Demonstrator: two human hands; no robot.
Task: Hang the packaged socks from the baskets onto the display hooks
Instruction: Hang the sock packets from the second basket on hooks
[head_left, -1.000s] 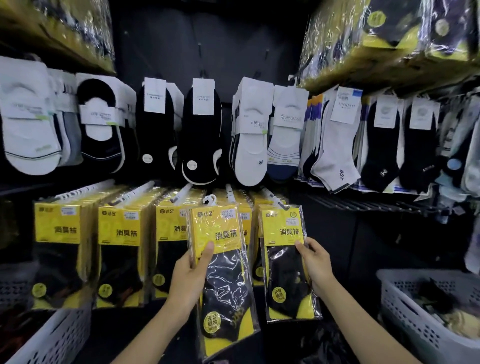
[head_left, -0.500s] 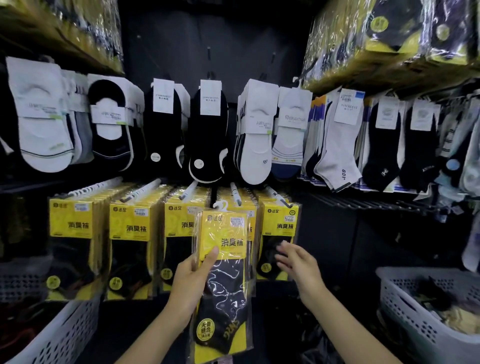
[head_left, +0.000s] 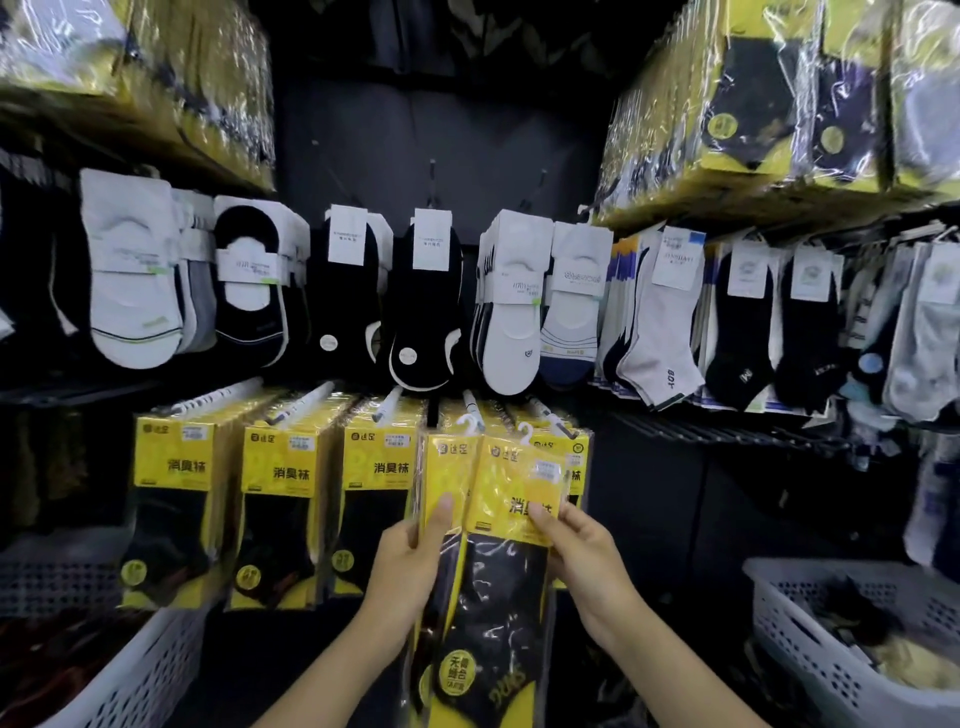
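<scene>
One sock pack (head_left: 500, 597) pinched between left hand (head_left: 410, 566) and right hand (head_left: 589, 564) fingers (head_left: 541, 514)

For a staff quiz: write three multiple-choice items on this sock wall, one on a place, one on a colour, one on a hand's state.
1. The right hand is: A on a white sock; B on the held packs; C on a top shelf.
2. The basket at the lower right is: A red; B white; C blue.
3. The left hand: A hangs idle; B points at a hook; C grips the packs.
Key: 1 B, its thumb lies on the front pack's yellow header; 2 B, its perforated wall is white; 3 C, its thumb curls over the packs' left side.
</scene>
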